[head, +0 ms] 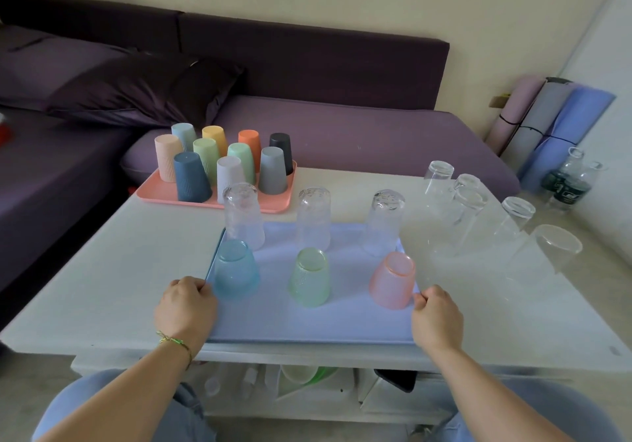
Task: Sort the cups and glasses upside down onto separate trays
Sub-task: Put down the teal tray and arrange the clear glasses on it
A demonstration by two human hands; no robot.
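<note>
Head view: left hand and right hand each curl their fingers over a side rim of the blue tray at the near edge of the surface, probably to steady or shift it. Six textured glasses stand inverted on it, three clear and three tinted. Smooth glasses wait along the surface's right edge. Ribbed matte cups fill the pink tray at the far left corner.

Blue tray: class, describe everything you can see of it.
The blue tray is pale, rectangular, with rounded corners and a low rim; it looks like plastic. It lies flat on the white table, near its front edge. On it stand, upturned, three clear glasses behind and a blue glass, a green glass and a pink glass in front. The left hand grips its left rim, the right hand its right.
</note>
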